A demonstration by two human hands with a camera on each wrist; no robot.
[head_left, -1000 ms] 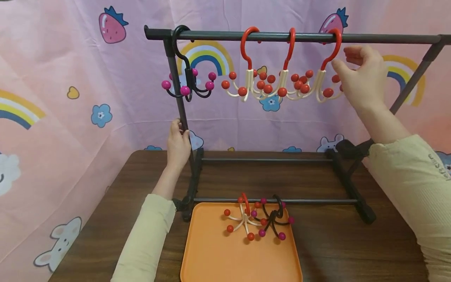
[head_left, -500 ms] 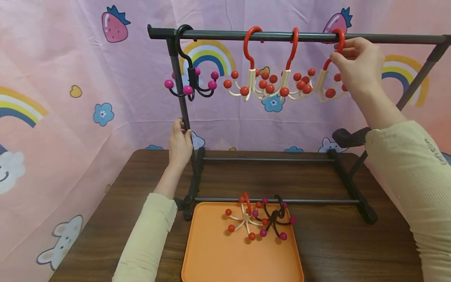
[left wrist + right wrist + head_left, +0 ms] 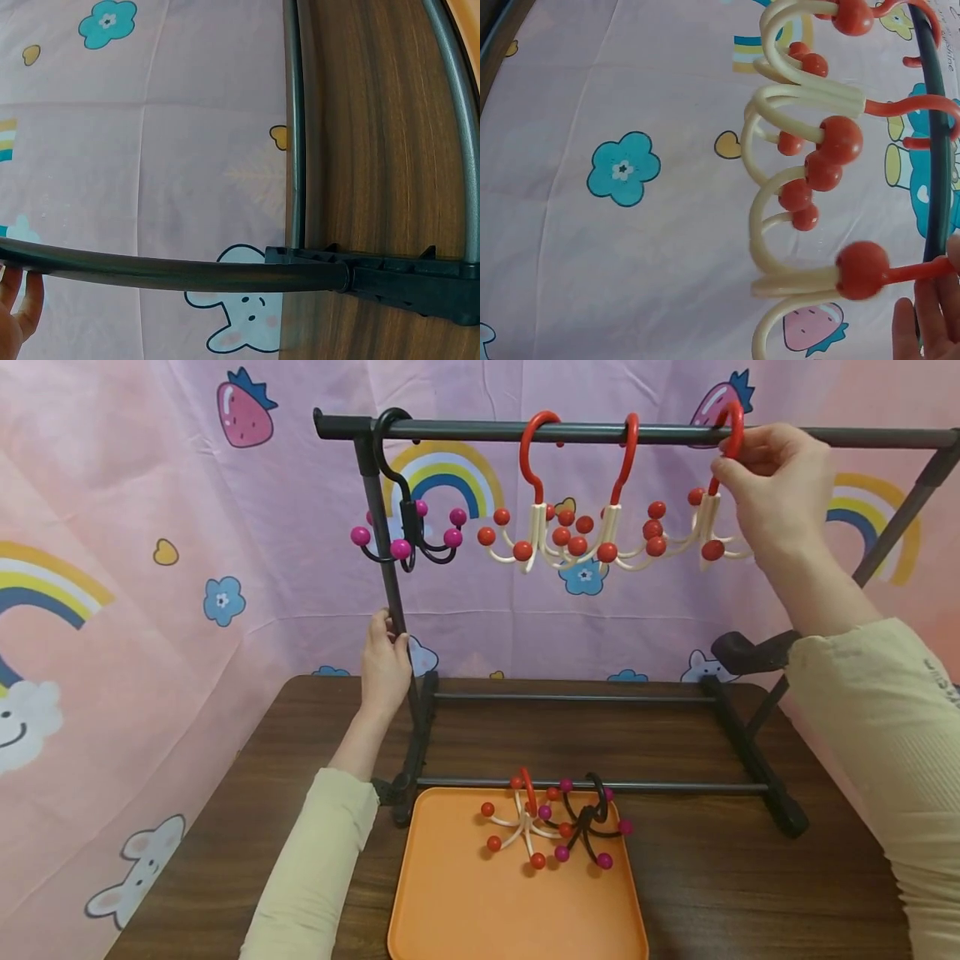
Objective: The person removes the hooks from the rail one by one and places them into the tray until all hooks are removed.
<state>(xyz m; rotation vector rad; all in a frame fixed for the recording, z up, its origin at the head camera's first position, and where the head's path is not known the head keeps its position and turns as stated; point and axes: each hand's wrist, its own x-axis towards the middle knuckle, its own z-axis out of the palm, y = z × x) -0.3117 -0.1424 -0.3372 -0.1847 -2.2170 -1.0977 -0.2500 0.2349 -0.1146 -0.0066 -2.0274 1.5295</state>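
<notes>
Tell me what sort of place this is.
Likely a staged indoor tabletop spot, perhaps set up for practice: a cartoon-printed cloth forms the backdrop, and a dark rack with hooked hangers stands on a wood-grained table.

Two hangers [image 3: 587, 817] lie on the tray [image 3: 517, 910] before the rack [image 3: 468, 431].

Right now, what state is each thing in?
Rack: standing on the table.
Left hand: holding the rack's upright.
Rightmost hanger: held at the bar.
Right hand: pinching that hanger's hook.
Left red-hooked hanger: hanging from the bar.
Middle red-hooked hanger: hanging.
Upper black hanger: hanging.
Lower black hanger: lying on the tray.
Lower red-hooked hanger: lying there too.
Tray: lying flat.
</notes>
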